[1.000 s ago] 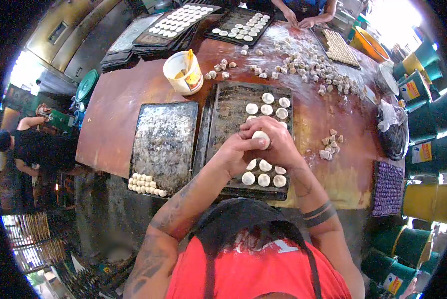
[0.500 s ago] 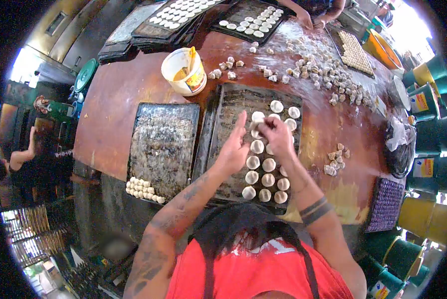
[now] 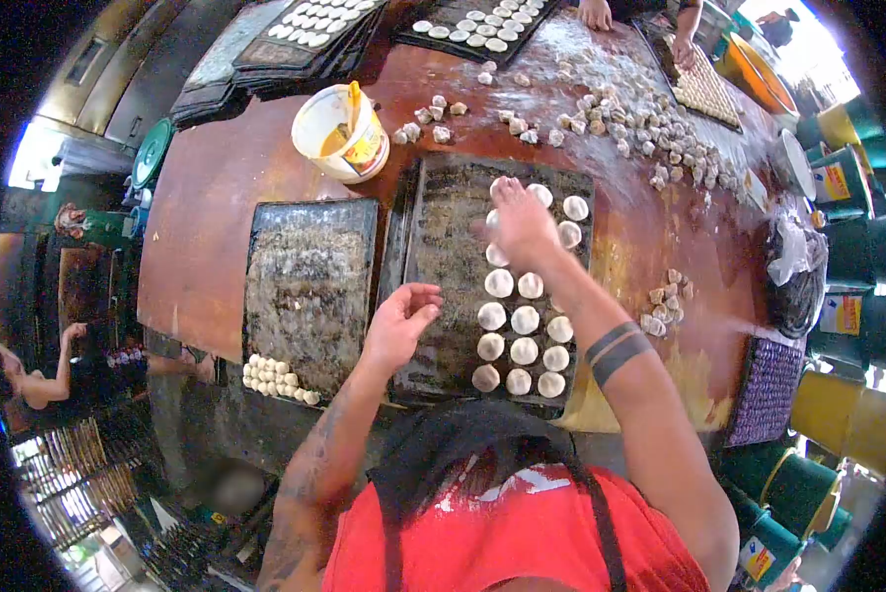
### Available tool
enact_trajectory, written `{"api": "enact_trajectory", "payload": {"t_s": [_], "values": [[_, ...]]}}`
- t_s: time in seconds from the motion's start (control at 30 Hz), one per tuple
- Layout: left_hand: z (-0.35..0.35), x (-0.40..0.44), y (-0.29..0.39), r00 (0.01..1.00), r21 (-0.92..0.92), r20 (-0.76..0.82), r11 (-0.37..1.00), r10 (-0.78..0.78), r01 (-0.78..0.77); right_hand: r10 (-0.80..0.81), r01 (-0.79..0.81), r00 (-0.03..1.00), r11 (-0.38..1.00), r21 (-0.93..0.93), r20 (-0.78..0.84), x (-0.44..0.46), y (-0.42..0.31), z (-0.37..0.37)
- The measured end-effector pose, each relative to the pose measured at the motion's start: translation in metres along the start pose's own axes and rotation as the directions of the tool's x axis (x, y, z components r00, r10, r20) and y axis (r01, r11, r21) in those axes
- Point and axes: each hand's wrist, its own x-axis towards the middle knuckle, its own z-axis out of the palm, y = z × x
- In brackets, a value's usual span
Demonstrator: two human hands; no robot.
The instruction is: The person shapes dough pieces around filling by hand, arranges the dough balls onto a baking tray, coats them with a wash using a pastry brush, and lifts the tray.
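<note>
Pale round dough pieces [image 3: 525, 320] lie in columns along the right side of a dark baking tray [image 3: 453, 217]. My right hand [image 3: 524, 227] is laid out over the top of the left column, fingers extended, covering part of the rounds there. Over the tray's left edge hovers my left hand [image 3: 400, 326], its fingers loosely curved and the thumb a little apart, with nothing visible in it. To the left, a second floured tray [image 3: 305, 247] carries a cluster of small dough balls [image 3: 280, 380] at its near left corner.
A white bucket [image 3: 364, 163] with an orange-handled tool stands beyond the trays. Brownish lumps [image 3: 611, 123] are scattered on the floured wooden table [image 3: 201, 247]. Across it, another person's hand [image 3: 684, 51] is at a tray of small pieces. Filled trays [image 3: 305, 54] are stacked far left.
My left hand has drawn back down and left, away from the rounds. My right hand has gone from bent fingers to stretched fingers, slightly farther up. The other person's hand has shifted to their tray.
</note>
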Motion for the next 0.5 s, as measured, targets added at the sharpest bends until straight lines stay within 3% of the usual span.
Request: {"api": "enact_trajectory", "payload": {"t_s": [0.03, 0.07, 0.1, 0.17, 0.2, 0.23, 0.27, 0.3, 0.33, 0.37, 0.43, 0.47, 0.5], "values": [[-0.001, -0.003, 0.002, 0.998, -0.006, 0.059, 1.0, -0.007, 0.008, -0.001, -0.02, 0.988, 0.991, 0.135, 0.152, 0.006, 0.002, -0.021], [-0.009, -0.009, -0.001, 0.998, 0.091, 0.068, 0.996, -0.015, 0.009, 0.324, -0.284, 0.945, 0.761, 0.583, 0.038, 0.0, 0.024, -0.014], [-0.021, -0.019, -0.007, 1.0, 0.159, 0.02, 0.987, 0.0, -0.004, 0.203, -0.095, 0.904, 0.954, 0.285, -0.377, -0.013, 0.042, -0.028], [-0.053, -0.045, -0.017, 0.995, 0.299, -0.089, 0.954, 0.035, -0.007, 0.491, -0.448, 0.856, 0.861, 0.239, -0.164, -0.05, 0.062, -0.076], [-0.072, -0.061, -0.012, 0.979, 0.446, -0.181, 0.895, 0.092, -0.002, 0.482, -0.494, 0.856, 0.869, -0.02, -0.186, -0.078, 0.115, -0.064], [-0.098, -0.072, -0.038, 0.947, 0.438, -0.289, 0.899, 0.142, -0.002, 0.592, -0.609, 0.787, 0.79, -0.065, -0.174, -0.104, 0.074, -0.099], [-0.121, -0.086, -0.05, 0.893, 0.471, -0.406, 0.882, 0.192, 0.024, 0.571, -0.563, 0.818, 0.774, -0.289, -0.064, -0.146, 0.13, -0.08], [-0.146, -0.096, -0.06, 0.839, 0.521, -0.5, 0.848, 0.214, 0.094, 0.611, -0.608, 0.789, 0.764, -0.216, -0.059, -0.179, 0.162, -0.062], [-0.16, -0.109, -0.061, 0.77, 0.545, -0.615, 0.796, 0.168, 0.261, 0.65, -0.65, 0.758, 0.746, -0.144, -0.052, -0.211, 0.192, -0.046], [-0.17, -0.118, -0.06, 0.685, 0.542, -0.715, 0.728, 0.139, 0.419, 0.649, -0.649, 0.752, 0.759, 0.044, -0.116, -0.231, 0.19, -0.043], [-0.185, -0.129, -0.07, 0.726, 0.641, -0.679, 0.571, 0.111, 0.512, 0.669, -0.557, 0.704, 0.729, 0.398, -0.238, -0.256, 0.179, -0.048], [-0.189, -0.13, -0.077, 0.745, 0.684, -0.66, 0.485, 0.094, 0.545, 0.725, -0.462, 0.65, 0.617, 0.638, -0.23, -0.257, 0.172, -0.053], [-0.187, -0.132, -0.089, 0.772, 0.767, -0.611, 0.373, 0.176, 0.522, 0.776, -0.31, 0.591, 0.472, 0.825, -0.222, -0.257, 0.163, -0.059]]}}
